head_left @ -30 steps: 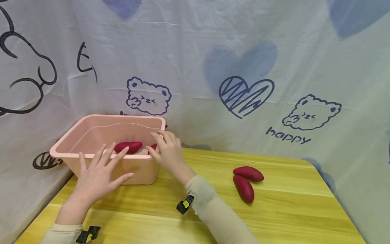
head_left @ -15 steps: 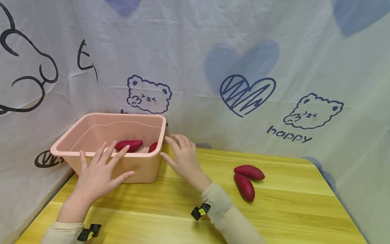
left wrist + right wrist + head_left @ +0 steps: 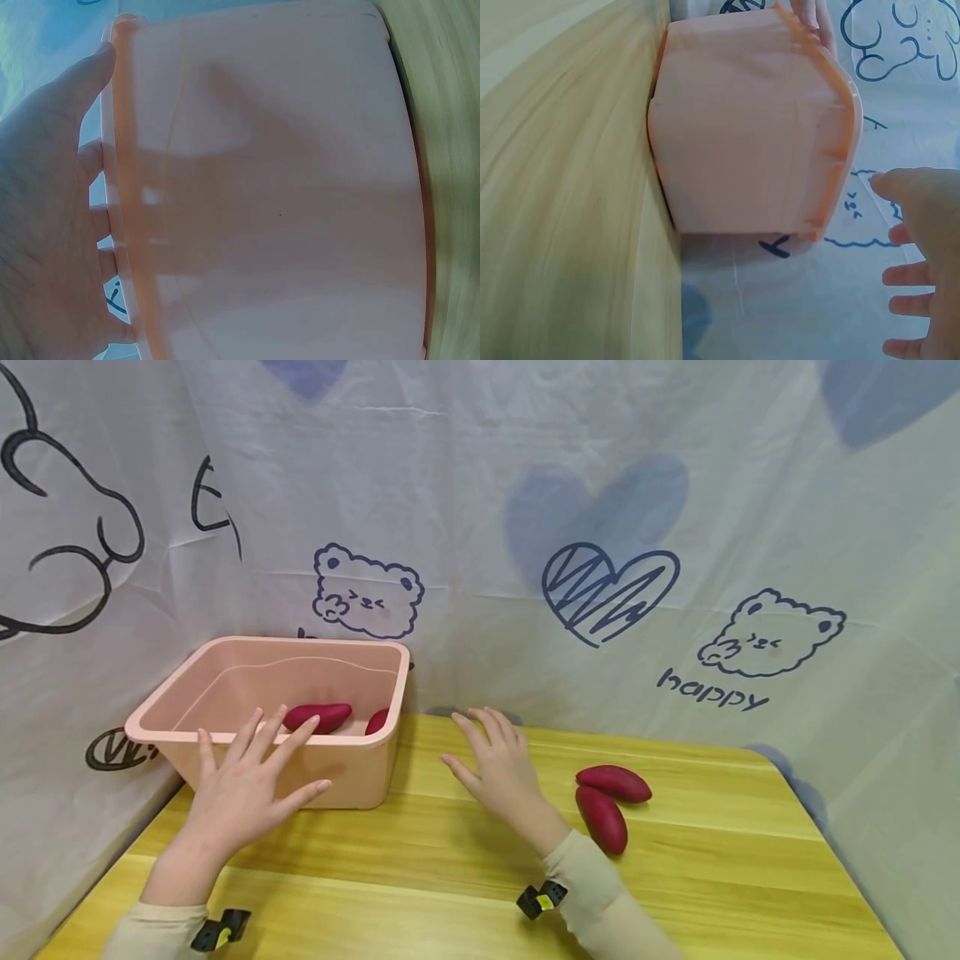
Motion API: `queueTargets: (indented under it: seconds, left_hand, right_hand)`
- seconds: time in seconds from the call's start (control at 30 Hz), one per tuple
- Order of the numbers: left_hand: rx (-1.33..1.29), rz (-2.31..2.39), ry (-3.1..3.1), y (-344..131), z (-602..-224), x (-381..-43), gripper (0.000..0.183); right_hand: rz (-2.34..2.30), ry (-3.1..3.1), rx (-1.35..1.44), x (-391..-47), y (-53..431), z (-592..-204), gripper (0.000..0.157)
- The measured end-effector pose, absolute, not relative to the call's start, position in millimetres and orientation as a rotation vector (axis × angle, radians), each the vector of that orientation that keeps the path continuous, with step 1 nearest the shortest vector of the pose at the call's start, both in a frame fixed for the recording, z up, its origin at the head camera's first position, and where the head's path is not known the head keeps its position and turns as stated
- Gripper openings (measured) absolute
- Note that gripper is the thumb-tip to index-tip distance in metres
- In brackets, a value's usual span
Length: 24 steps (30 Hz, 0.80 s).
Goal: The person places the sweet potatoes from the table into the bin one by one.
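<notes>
A pink plastic basin [image 3: 352,772] stands at the left of the table, with two dark red sweet potatoes inside; one sweet potato [image 3: 321,718] lies mid-floor, the other [image 3: 377,722] is partly hidden by the right wall. My left hand [image 3: 238,793] has its fingers spread at the basin's near rim; the left wrist view shows the fingertips right at that rim [image 3: 120,165]. My right hand [image 3: 504,770] hovers over the table right of the basin, fingers apart and holding nothing. To its right, two more sweet potatoes lie together, one [image 3: 613,783] behind the other [image 3: 602,820].
The wood-grain table [image 3: 720,860] reaches back to a pale cloth [image 3: 465,485] printed with hearts and bears, which hangs behind and along both sides. The basin sits near the left cloth. Each wrist wears a small black camera mount [image 3: 542,900].
My right hand has drawn out of the basin, over its right rim, and moved right across the table. The left hand stays at the near rim. The sweet potatoes lie where they were.
</notes>
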<state>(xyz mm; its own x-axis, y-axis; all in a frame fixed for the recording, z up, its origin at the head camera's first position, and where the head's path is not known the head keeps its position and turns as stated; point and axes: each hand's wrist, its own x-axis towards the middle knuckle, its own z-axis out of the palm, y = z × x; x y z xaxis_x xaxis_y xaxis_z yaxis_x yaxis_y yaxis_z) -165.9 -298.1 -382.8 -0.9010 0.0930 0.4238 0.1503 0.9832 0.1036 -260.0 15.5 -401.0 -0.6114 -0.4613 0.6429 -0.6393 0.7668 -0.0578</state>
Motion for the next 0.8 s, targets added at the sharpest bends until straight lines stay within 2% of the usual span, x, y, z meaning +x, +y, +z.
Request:
queueTargets:
  seconds: [0.8]
  left_hand:
    - [-0.167, -0.167, -2.705, -298, -382, -165, 0.084]
  right_hand:
    - [0.244, -2.559, 0.652, -245, 96, -421, 0.057]
